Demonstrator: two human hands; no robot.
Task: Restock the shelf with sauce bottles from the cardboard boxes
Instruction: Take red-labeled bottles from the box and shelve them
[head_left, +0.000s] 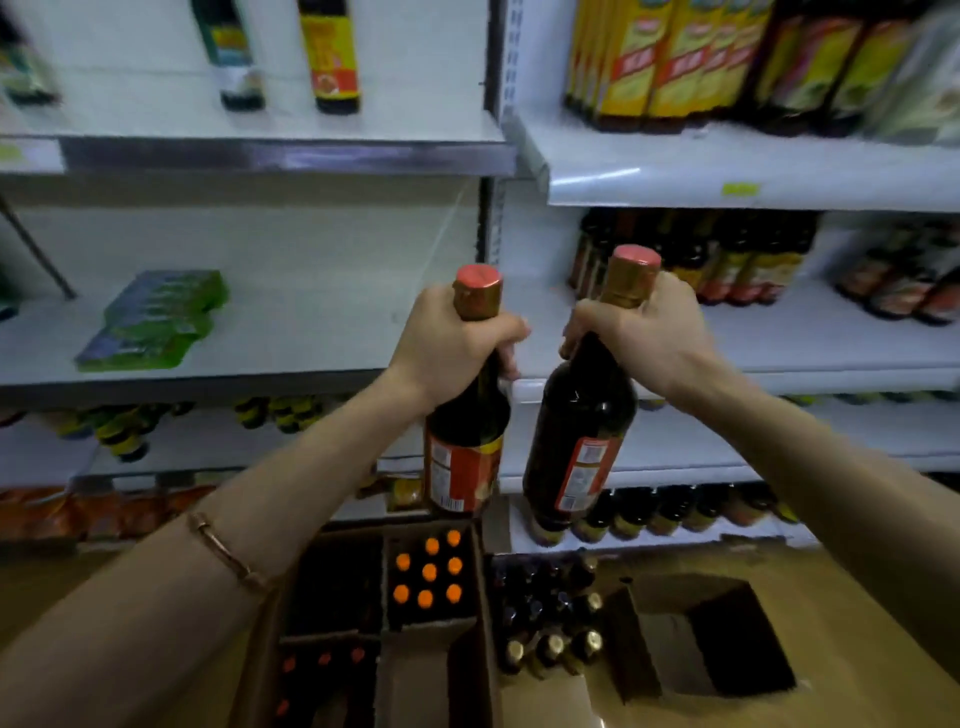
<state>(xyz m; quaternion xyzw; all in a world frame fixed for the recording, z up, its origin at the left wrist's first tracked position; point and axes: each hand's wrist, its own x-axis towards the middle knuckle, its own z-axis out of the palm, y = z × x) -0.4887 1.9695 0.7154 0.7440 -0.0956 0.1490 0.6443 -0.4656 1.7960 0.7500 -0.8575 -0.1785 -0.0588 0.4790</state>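
Fingers (511, 332) of the left hand (452, 340) are curled tight round the neck of a dark sauce bottle (465, 447), just under its red cap (478, 278). Fingers of the right hand (644, 338) are clamped likewise on the neck of a second sauce bottle (576, 441), which leans slightly to the right at the top. Both bottles hang in the air, side by side and close together, in front of the shelf upright and level with the middle shelf (831, 353). Each carries a red label with a barcode low on its body. A thin bracelet (226, 553) circles the left forearm.

Below the hands stand open cardboard boxes (415, 660): one compartment holds bottles with orange caps (428, 571), and to its right is a cluster of dark bottles with gold caps (550, 644). An open, dark-mouthed box (696, 634) lies further right.

The shelving behind holds rows of dark bottles on the right bay (727, 265), yellow-labelled bottles (670, 57) above, and green packets (156, 317) lying flat on the left bay.
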